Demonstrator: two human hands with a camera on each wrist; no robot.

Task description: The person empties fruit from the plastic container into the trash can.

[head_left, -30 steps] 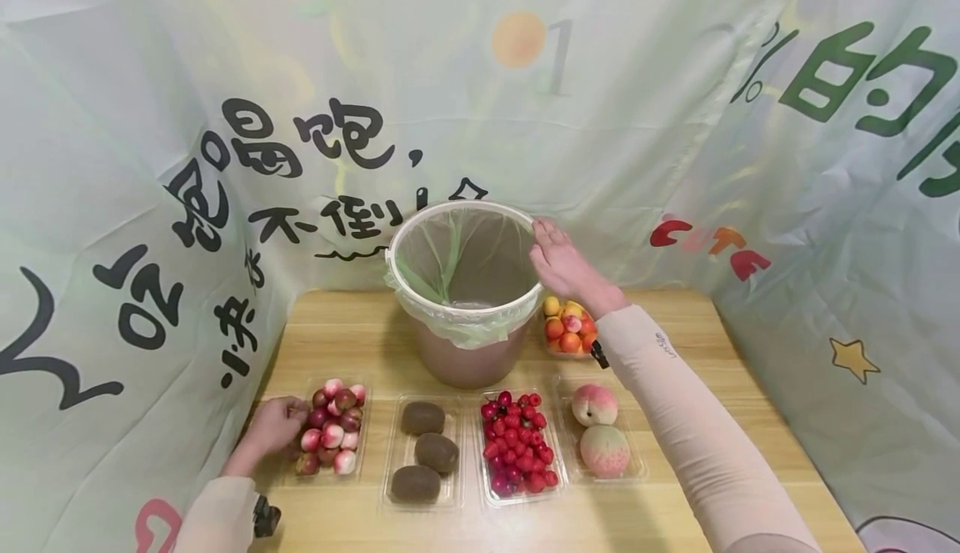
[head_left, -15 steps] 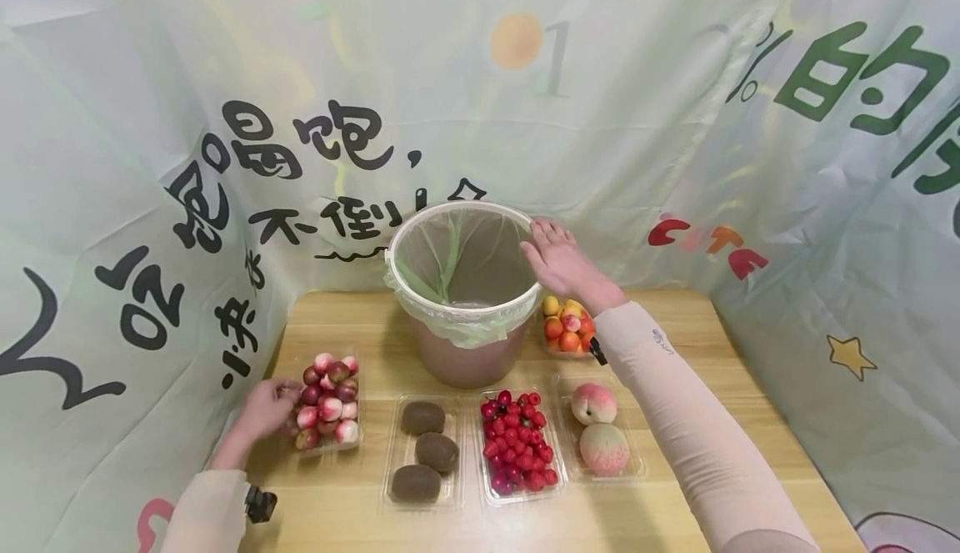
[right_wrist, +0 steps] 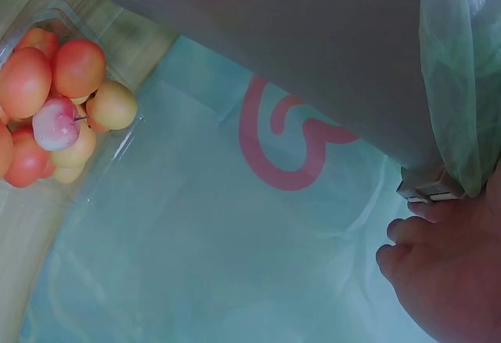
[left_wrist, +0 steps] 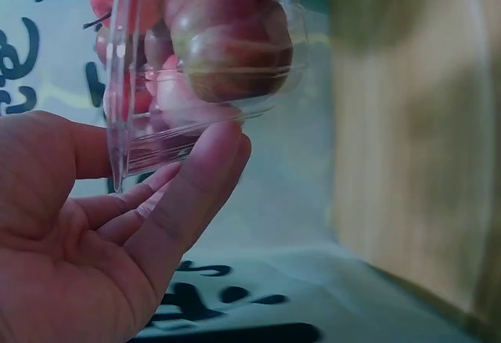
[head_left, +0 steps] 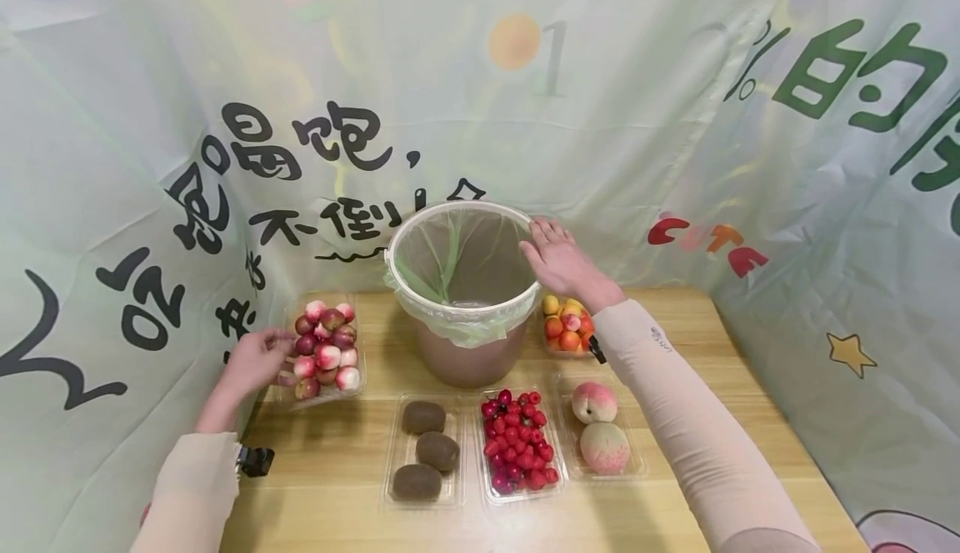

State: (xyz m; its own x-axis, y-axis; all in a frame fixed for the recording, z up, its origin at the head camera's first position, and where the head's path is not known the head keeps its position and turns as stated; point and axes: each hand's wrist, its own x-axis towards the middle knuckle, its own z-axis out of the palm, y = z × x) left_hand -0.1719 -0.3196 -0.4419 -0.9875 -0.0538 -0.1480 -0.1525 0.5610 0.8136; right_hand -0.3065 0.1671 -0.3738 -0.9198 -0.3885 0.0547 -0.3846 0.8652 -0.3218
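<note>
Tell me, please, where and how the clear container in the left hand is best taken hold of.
Probably by the left wall of the clear container, under its projecting rim, coming from the person's left, where the left hand is: the rim forms a ledge, and the bin stands to the right. The fruit is heaped, so a level grip seems wise.

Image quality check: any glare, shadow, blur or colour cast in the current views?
Head view: bright overall, with pale glare and a soft shadow on the near part of the table; left wrist view: dimmer, small highlights on the clear container, table softly blurred; right wrist view: dim, bluish cast, bin dark.
</note>
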